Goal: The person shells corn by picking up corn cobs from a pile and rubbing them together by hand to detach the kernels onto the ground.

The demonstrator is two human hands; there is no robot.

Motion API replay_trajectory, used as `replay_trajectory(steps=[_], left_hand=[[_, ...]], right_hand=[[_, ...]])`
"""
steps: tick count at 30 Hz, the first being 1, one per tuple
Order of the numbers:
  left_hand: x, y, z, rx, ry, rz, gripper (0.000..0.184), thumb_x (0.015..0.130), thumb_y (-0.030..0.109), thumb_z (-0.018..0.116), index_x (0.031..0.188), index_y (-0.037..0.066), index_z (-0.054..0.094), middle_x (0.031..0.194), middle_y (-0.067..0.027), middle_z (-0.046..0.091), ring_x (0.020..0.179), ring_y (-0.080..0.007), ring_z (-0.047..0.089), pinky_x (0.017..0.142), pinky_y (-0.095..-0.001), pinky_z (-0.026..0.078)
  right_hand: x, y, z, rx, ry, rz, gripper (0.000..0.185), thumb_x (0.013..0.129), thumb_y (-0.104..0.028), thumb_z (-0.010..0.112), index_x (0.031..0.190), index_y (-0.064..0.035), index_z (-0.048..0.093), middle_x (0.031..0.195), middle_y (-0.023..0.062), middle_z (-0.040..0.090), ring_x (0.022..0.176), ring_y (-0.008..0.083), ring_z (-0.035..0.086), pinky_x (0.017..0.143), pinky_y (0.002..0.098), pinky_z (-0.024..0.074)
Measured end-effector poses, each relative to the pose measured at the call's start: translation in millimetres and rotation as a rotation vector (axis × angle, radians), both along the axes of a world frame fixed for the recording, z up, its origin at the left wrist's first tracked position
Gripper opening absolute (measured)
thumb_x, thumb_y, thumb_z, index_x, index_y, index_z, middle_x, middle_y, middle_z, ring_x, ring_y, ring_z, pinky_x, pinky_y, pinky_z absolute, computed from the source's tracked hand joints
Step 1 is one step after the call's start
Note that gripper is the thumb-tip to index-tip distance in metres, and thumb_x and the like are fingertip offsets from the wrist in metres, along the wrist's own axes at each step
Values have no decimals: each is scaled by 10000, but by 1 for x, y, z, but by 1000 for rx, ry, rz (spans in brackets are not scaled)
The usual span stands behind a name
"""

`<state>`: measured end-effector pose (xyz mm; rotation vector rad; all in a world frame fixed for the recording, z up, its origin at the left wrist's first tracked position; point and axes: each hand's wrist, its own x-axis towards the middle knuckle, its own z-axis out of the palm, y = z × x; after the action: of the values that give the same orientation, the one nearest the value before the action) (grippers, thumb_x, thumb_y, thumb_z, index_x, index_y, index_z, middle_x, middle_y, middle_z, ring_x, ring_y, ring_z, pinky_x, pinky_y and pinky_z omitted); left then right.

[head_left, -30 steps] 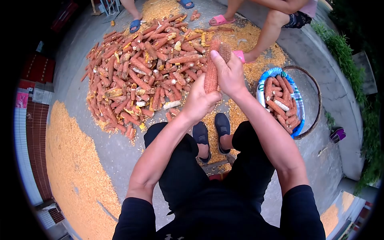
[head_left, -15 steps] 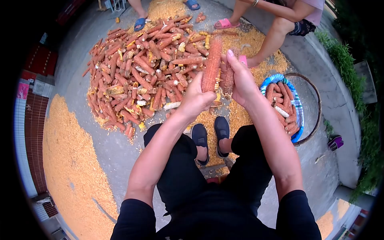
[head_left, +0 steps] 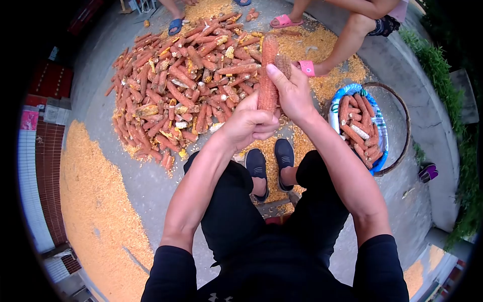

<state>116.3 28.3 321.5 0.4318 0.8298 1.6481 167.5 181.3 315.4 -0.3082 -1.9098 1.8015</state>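
My left hand (head_left: 250,120) is wrapped round the lower end of a long reddish corn cob (head_left: 269,55), which points up and away from me. A second, browner corn cob (head_left: 284,64) is gripped in my right hand (head_left: 294,93), lying against the first one's right side. My right thumb reaches over toward the reddish cob. Any kernels left on the cobs' facing sides are hidden by my fingers. Beyond my hands spreads a big heap of mostly bare corn cobs (head_left: 176,90), some with yellow kernels.
To the right stands a blue-and-white-lined basket (head_left: 334,111) with a hoop handle, holding several cobs. Loose corn kernels (head_left: 95,201) cover the ground at left and around my shoes (head_left: 256,163). Across from me are a person's legs (head_left: 347,43) in pink slippers and another person's foot.
My right hand has moved left and slightly up, bringing its cob against the reddish one. The yellow kernels seen along the reddish cob's edge are now out of sight.
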Motion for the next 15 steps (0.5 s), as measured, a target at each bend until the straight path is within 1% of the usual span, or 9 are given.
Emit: replay_trajectory(steps=[2,3,6,9,12,13,15], left_hand=[[-5,-2,-4,93,-123,-78,419,863,18,637,1227,45,433,774,-20,455,543,-60,402,451,-215,302],[-5,-3,1,132,-154,-105,435,872,42,638,1255,34,433,754,-18,432,554,-64,406,461,-213,315],[-1,-2,-3,194,-215,-148,465,888,61,622,1308,38,422,766,-36,470,542,-69,419,462,-214,323],[5,2,1,23,-26,43,401,978,182,585,1326,60,428,794,-63,535,526,-82,440,447,-213,315],[10,10,1,-96,147,178,365,1060,326,495,1330,85,443,826,-86,585,513,-93,454,426,-216,300],[10,15,-3,-168,244,210,383,1091,428,410,1247,88,492,780,-81,582,491,-102,443,405,-223,279],[16,18,-3,-247,250,243,369,1095,422,396,1169,80,511,740,-76,565,473,-102,427,401,-230,276]], right_hand=[[-3,5,1,-282,22,117,276,1023,-241,598,1144,4,638,956,67,688,850,139,639,778,322,525],[-4,5,5,-421,34,177,284,1033,-243,591,1167,5,623,974,55,682,849,134,639,774,319,532],[3,10,18,-515,-14,277,281,1033,-219,589,1192,12,604,1006,63,677,882,144,647,803,328,541],[-2,11,7,-462,30,138,306,1004,-211,617,1178,40,642,1017,98,710,909,141,651,827,326,521],[-3,19,2,-315,-29,52,315,987,-201,631,1191,39,644,1040,106,719,928,146,653,839,324,518],[-3,17,1,-249,-38,12,324,974,-215,645,1180,35,652,1051,109,725,939,147,653,847,318,515],[-4,11,0,-85,-11,-43,328,974,-228,647,1172,34,657,1045,108,726,926,142,653,846,316,514]])
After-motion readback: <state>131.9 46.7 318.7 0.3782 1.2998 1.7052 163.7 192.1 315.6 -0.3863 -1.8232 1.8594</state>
